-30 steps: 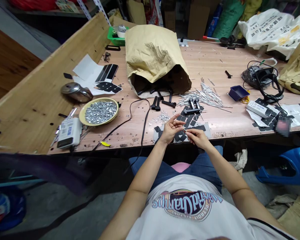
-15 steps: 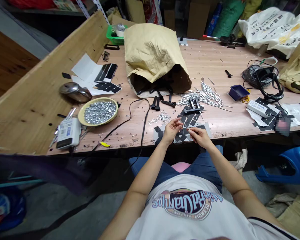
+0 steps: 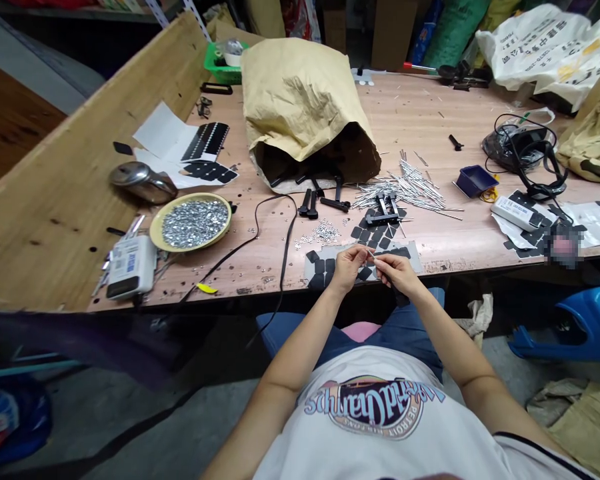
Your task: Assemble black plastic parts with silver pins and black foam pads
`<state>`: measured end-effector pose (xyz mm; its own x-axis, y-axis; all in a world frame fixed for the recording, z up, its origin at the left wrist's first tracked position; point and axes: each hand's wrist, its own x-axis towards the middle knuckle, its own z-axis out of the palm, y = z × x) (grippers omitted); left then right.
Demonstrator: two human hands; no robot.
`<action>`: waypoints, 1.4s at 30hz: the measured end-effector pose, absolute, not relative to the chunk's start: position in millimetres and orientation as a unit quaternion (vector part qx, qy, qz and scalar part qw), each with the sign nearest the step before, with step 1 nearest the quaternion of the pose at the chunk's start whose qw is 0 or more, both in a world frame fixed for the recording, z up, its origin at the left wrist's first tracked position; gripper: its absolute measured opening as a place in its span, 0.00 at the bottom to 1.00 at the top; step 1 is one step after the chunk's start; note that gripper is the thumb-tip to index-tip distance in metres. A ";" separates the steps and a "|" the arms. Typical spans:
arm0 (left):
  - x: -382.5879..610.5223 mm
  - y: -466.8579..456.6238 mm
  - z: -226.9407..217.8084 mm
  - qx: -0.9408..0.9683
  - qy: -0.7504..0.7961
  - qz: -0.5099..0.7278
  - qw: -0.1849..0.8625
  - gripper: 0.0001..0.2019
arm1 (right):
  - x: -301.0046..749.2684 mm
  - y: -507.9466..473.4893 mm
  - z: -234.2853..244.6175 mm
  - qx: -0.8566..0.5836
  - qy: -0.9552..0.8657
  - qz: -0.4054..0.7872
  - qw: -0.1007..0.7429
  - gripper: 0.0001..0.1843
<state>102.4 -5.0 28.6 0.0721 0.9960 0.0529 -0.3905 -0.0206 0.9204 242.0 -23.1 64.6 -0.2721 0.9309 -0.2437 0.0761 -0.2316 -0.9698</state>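
My left hand (image 3: pixel 349 265) and my right hand (image 3: pixel 394 272) meet at the table's near edge, fingertips pinched together on a thin metal pin (image 3: pixel 371 253) held between them. Under the hands lies a sheet with black adhesive pads (image 3: pixel 325 265). Just beyond are a small heap of tiny metal bits (image 3: pixel 324 233), a black clamp-like part (image 3: pixel 386 208) and a pile of metal pins (image 3: pixel 410 190).
A brown paper sack (image 3: pixel 300 107) lies open with black handles (image 3: pixel 325 197) spilling out. A yellow dish of metal pieces (image 3: pixel 194 221), a white device (image 3: pixel 130 265) and a black cable (image 3: pixel 260 233) are left. A blue tray (image 3: pixel 475 180) and wound cables (image 3: pixel 527 157) are right.
My left fingers have curled from spread into a pinch at the pin, and both hands have drawn closer together. The view tilted slightly.
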 end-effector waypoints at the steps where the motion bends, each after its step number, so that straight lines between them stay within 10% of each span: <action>1: 102.7 -5.2 29.4 0.426 0.368 0.581 0.588 0.20 | 241.1 -22.6 64.4 -0.492 -0.515 0.610 0.347 0.25; 11: 106.2 -7.6 27.7 0.410 0.404 0.614 0.540 0.12 | 249.1 -34.7 55.7 -0.461 -0.612 0.558 0.318 0.27; 20: 100.6 -8.7 10.6 0.418 0.505 0.548 0.520 0.13 | 284.0 -47.8 40.1 -0.706 -0.683 0.135 0.131 0.23; 42: 80.4 -12.5 34.1 0.463 0.534 0.582 0.402 0.16 | 274.3 -44.9 28.5 -0.647 -0.723 0.186 0.155 0.20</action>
